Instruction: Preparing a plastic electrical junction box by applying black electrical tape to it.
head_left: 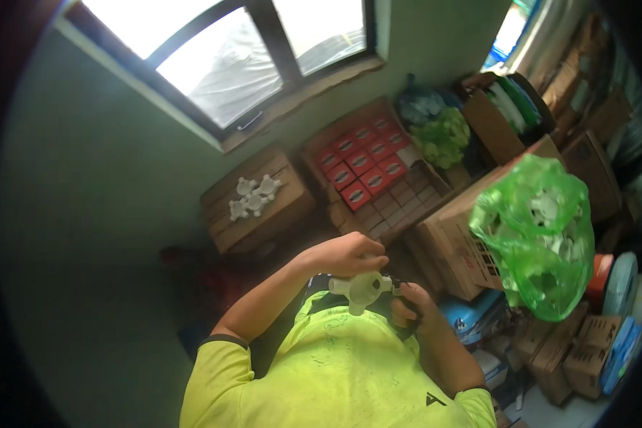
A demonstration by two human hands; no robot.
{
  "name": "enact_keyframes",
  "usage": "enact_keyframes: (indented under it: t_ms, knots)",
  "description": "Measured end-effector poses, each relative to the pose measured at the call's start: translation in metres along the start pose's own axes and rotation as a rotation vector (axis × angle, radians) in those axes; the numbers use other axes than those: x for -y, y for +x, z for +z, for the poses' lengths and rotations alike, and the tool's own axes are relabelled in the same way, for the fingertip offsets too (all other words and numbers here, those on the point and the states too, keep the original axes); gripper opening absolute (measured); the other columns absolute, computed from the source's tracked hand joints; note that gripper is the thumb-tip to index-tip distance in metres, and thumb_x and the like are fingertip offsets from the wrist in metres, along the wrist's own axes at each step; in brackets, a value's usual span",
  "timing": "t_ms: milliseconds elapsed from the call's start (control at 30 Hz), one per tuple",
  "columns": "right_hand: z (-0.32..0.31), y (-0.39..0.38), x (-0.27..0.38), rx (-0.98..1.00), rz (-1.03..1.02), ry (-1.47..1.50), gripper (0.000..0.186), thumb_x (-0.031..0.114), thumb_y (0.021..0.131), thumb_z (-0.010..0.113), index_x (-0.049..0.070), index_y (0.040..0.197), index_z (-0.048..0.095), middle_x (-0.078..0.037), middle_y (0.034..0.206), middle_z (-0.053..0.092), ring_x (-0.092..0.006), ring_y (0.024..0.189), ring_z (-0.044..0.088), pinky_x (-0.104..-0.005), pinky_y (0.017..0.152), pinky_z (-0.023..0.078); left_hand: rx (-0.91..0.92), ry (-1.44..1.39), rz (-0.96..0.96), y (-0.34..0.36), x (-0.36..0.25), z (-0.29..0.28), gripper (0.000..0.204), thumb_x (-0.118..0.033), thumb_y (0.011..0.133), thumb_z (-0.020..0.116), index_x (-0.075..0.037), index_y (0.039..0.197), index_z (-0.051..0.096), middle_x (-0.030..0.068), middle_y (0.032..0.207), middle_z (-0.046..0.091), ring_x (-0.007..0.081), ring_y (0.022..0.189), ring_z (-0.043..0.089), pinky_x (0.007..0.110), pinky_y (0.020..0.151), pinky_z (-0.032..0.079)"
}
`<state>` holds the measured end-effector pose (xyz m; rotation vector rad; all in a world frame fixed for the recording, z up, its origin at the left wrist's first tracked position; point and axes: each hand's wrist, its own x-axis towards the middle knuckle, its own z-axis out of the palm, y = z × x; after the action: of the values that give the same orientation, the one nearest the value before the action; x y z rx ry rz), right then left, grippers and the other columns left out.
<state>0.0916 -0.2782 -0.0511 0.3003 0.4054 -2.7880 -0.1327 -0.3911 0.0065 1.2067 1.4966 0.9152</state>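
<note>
In front of my chest is a white plastic fitting (364, 288) with a round body and short stubs. My left hand (351, 255) is closed at its upper edge and appears to grip it; the fingertips are partly hidden. My right hand (415, 305) is wrapped round the black handles of what looks like a pair of scissors (404, 328). Their tips reach the stub on the fitting's right side. More white fittings (253, 197) lie together on a cardboard box at the far left. A green plastic bag (542, 264) at the right contains similar white pieces.
Ahead, an open carton (339, 203) contains rows of small red boxes (364, 162). A large cardboard box (453, 239) stands under the green bag. Rolls of tape (620, 282) and small cartons (592, 346) are piled at the right. A window (257, 64) is in the far wall.
</note>
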Motion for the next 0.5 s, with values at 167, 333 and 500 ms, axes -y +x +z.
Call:
enact_keyframes:
  t_ms: [167,333,500]
  knots:
    - [0.015,0.086,-0.001,-0.24,-0.003,-0.248,0.014,0.019,0.095,0.06,0.006,0.094,0.054,0.005,0.065,0.046,-0.004,0.054,0.041,-0.0214,0.051,0.037,-0.155,0.394,0.086,-0.043,0.021,-0.03,0.026,-0.021,0.088,0.061,-0.002,0.072,0.053,0.0173,0.054,0.052,0.0356,0.05,0.053,0.041,0.047,0.041]
    - [0.02,0.167,-0.009,-0.412,-0.136,-0.479,0.011,0.009,0.088,0.068,0.005,0.086,0.058,0.002,0.068,0.054,-0.0066,0.055,0.047,-0.0216,0.053,0.04,-0.307,0.227,0.061,-0.089,0.071,-0.08,0.026,-0.018,0.088,0.061,-0.002,0.073,0.047,0.016,0.053,0.048,0.0344,0.047,0.05,0.04,0.047,0.04]
    - [-0.006,0.237,-0.005,-0.821,-0.373,-0.443,0.012,0.004,0.083,0.07,0.008,0.083,0.059,0.0,0.068,0.057,-0.0092,0.055,0.053,-0.023,0.052,0.042,-0.8,-0.153,-0.183,-0.153,0.2,-0.144,0.022,-0.023,0.096,0.056,-0.002,0.088,0.059,0.0022,0.075,0.058,0.0138,0.066,0.057,0.028,0.059,0.046]
